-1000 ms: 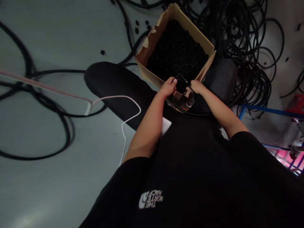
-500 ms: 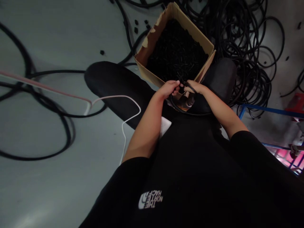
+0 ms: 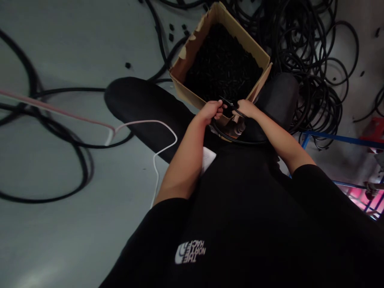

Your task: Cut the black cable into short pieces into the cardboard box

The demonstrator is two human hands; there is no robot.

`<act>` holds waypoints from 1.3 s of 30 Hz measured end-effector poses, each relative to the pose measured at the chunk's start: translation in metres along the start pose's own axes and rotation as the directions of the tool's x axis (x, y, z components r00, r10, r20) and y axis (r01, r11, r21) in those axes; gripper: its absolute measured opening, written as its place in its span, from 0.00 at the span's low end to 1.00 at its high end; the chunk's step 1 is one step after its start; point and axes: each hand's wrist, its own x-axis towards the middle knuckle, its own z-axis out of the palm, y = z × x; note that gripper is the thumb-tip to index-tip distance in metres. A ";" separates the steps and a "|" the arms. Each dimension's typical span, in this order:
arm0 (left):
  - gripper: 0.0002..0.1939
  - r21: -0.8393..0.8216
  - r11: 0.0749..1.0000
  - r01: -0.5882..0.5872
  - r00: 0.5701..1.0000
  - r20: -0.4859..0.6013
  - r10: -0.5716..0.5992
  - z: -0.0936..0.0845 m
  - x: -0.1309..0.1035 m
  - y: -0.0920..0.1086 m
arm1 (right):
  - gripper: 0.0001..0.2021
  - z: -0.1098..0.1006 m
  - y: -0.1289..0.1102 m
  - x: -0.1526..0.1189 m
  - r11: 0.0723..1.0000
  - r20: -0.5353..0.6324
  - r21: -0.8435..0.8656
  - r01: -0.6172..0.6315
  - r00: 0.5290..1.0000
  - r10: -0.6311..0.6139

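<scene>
In the head view, your left hand (image 3: 211,111) has thumb and fingers pressed together, pinching the black hose (image 3: 237,140), which loops below both hands before your lap; your right hand (image 3: 246,108) has its fingers curled around a dark scissors-like tool (image 3: 229,103); both hands sit at the near corner of a cardboard box (image 3: 187,94) holding short black pieces (image 3: 223,64).

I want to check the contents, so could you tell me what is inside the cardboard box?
The cardboard box holds a heap of short black pieces; whatever lies beneath their top layer is covered.
</scene>
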 end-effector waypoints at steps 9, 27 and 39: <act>0.18 0.018 0.999 0.029 1.000 -0.009 -0.029 -0.002 0.003 -0.004 | 0.22 0.000 -0.002 -0.009 0.999 -0.010 -0.047 -0.004 1.000 0.003; 0.18 -0.119 0.977 0.177 0.934 0.332 -0.129 -0.020 0.002 -0.002 | 0.15 0.011 0.020 0.009 0.890 0.061 0.406 0.205 0.966 -0.250; 0.19 -0.328 0.939 0.107 0.969 0.244 -0.025 -0.016 0.008 -0.001 | 0.21 0.005 0.023 0.012 0.914 -0.137 0.380 0.144 0.986 -0.098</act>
